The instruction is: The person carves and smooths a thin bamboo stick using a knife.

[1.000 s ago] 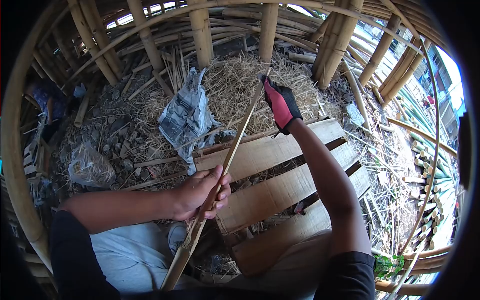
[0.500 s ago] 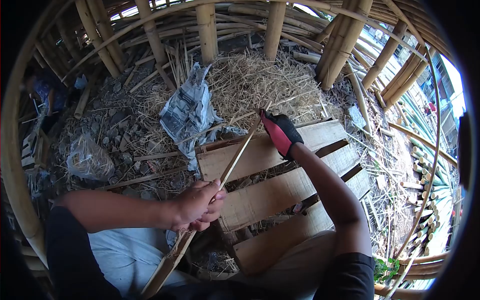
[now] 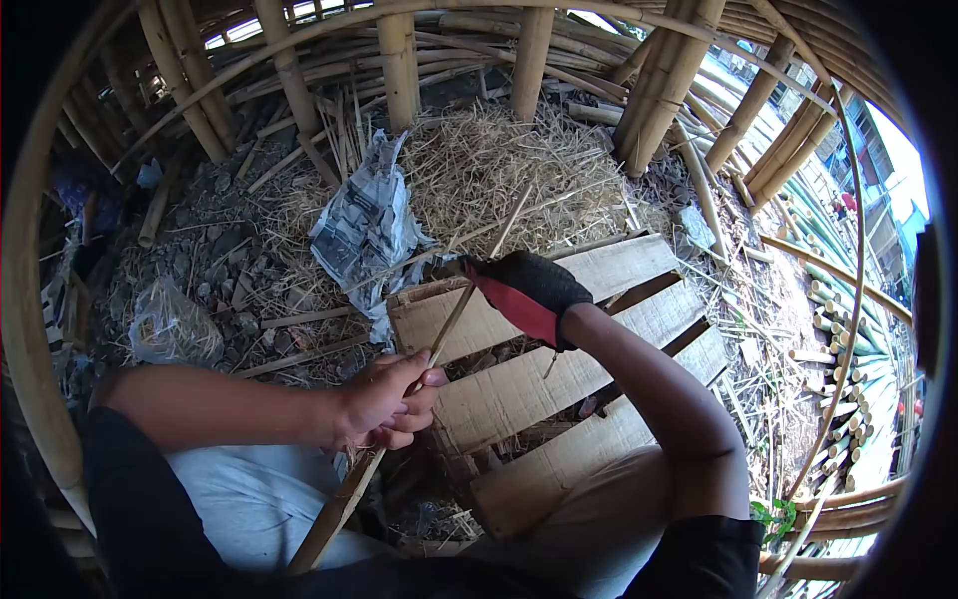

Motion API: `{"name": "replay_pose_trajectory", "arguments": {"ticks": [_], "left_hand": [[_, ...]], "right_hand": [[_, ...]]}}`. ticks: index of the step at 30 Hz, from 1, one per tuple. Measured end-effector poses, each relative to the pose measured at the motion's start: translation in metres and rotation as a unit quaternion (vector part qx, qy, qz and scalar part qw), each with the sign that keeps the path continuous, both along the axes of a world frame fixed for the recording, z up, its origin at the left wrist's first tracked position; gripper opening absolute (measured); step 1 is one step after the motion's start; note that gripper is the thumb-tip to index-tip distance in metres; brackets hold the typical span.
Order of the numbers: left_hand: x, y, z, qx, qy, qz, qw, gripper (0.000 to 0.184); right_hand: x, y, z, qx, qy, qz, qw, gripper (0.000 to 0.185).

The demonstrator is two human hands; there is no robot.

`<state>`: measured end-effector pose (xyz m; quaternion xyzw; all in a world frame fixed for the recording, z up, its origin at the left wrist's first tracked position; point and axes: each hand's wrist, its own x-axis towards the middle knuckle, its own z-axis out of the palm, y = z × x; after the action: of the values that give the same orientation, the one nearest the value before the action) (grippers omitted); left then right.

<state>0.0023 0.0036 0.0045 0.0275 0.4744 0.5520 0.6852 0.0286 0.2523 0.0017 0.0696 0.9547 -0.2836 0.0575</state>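
Observation:
A long, thin bamboo strip (image 3: 455,317) runs diagonally up and away over the slatted wooden platform (image 3: 519,394). My bare left hand (image 3: 391,401) is closed around its lower part, thumb on top. Below that hand, a wider split bamboo piece (image 3: 339,514) slants down between my legs; whether it is one piece with the strip is hidden by my fingers. My right hand (image 3: 529,292), in a black and pink glove, closes on the strip farther up with its fingertips. A thin dark sliver (image 3: 551,363) shows below the glove; I cannot make out what it is.
Crumpled newspaper (image 3: 364,225) lies beside a heap of bamboo shavings (image 3: 509,170). A clear plastic bag (image 3: 172,324) sits on rubble at left. Bamboo posts (image 3: 399,70) stand ahead, and cut green poles (image 3: 848,399) are stacked at right. Another person (image 3: 88,195) is at far left.
My gloved right hand has moved down the strip, closer to my left hand, leaving more of the strip's far end exposed. My left hand keeps its hold. The view has shifted slightly.

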Motion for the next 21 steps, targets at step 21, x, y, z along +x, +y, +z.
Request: {"name": "replay_pose_trajectory", "arguments": {"ticks": [21], "left_hand": [[0.011,-0.033,-0.013,0.129,-0.045,-0.151,0.979,0.041]], "right_hand": [[0.040,-0.001,0.018,0.148,0.145,-0.018,0.978,0.037]]}}
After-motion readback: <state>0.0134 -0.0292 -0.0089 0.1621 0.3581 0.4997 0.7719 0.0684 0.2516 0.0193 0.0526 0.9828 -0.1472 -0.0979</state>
